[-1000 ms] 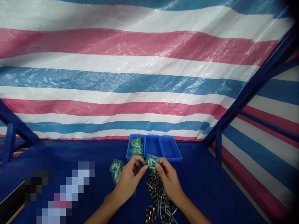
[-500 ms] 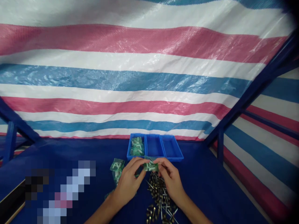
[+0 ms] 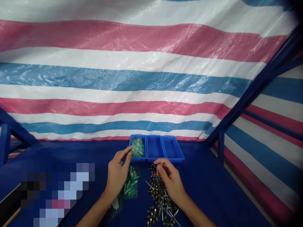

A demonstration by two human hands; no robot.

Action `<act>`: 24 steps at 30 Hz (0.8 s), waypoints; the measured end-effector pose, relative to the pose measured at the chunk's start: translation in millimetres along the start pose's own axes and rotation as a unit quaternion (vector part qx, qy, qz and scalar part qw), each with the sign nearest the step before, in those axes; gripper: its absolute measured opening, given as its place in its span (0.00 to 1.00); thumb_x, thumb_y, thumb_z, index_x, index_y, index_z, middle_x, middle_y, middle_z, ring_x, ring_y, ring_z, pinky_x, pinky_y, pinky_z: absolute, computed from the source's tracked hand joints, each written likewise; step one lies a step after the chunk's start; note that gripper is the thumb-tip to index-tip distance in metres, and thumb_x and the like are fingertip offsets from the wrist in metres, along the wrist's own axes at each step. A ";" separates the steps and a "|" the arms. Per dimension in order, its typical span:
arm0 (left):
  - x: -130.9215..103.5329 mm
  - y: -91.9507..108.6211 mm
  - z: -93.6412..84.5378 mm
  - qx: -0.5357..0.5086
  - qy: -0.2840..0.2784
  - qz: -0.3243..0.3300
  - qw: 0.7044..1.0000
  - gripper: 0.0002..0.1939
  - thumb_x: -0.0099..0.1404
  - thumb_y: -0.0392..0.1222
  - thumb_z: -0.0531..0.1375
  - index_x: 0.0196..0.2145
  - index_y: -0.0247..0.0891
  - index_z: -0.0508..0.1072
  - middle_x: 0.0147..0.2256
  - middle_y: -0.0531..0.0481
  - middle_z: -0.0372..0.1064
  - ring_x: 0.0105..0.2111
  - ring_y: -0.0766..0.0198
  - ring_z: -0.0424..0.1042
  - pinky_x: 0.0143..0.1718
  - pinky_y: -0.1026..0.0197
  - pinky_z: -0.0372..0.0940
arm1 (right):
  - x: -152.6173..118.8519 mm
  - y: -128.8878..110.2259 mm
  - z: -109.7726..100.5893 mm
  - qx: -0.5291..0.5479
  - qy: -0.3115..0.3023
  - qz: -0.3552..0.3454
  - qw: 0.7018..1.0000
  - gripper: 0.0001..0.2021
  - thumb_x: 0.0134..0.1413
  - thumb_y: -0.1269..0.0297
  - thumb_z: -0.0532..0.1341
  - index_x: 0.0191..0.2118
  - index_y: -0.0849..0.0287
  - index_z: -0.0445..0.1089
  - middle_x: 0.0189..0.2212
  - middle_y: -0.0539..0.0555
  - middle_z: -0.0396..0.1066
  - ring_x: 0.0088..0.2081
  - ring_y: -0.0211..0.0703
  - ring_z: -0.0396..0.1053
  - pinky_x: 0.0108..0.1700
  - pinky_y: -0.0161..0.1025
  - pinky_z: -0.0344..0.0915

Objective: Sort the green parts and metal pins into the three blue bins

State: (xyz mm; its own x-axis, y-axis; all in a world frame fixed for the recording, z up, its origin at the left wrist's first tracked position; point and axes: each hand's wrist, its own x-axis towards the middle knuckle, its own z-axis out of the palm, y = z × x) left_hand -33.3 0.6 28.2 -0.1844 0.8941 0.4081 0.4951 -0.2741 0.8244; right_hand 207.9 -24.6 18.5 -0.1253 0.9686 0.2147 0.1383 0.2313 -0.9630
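Three blue rectangular plastic trays (image 3: pixel 155 147) stand in a row at the far edge of the one dark blue surface (image 3: pixel 78 151). At least three clear green-tinted plastic packets (image 3: pixel 130 188) with pale slender pieces inside lie nearer the near edge; overlap and the left arm prevent an exact count. In the leftmost tray there are several more packets of that kind, too heaped to number. Dozens of small metal pieces with silver shanks and brass-coloured heads (image 3: pixel 163 201) run toward the near edge, too tangled to count singly. Two bare hands: one left hand (image 3: pixel 131 150), one right hand (image 3: pixel 156 164)
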 end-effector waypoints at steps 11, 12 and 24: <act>-10.9 -9.6 14.0 0.335 -0.035 0.212 0.917 0.21 0.79 0.49 0.58 0.64 0.42 0.74 0.56 0.35 0.71 0.58 0.36 0.67 0.56 0.35 0.66 | -1.5 3.0 2.4 -0.032 -0.035 -0.010 0.999 0.15 0.75 0.50 0.57 0.51 0.53 0.74 0.32 0.49 0.71 0.34 0.43 0.70 0.40 0.38 0.65; -11.1 -7.4 13.3 0.340 -0.032 0.211 0.916 0.20 0.79 0.49 0.58 0.63 0.43 0.75 0.56 0.35 0.71 0.57 0.36 0.67 0.55 0.35 0.66 | -1.6 2.4 2.2 -0.037 -0.036 -0.010 0.999 0.15 0.75 0.50 0.57 0.51 0.53 0.74 0.32 0.49 0.72 0.34 0.43 0.70 0.40 0.38 0.65; -7.7 0.0 13.0 0.321 -0.108 0.306 0.890 0.22 0.80 0.46 0.57 0.68 0.43 0.68 0.67 0.43 0.69 0.69 0.43 0.63 0.74 0.29 0.44 | -2.0 5.8 2.4 -0.069 -0.038 -0.028 0.996 0.16 0.75 0.50 0.57 0.51 0.54 0.76 0.32 0.50 0.74 0.34 0.44 0.72 0.39 0.39 0.67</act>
State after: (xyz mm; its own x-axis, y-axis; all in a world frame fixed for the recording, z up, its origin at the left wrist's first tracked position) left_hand -20.9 -1.7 19.9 0.4195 0.7138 0.5608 0.8424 -0.5362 0.0524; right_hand 206.6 -25.4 12.1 -0.2098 0.9455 0.2491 0.2627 0.2999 -0.9171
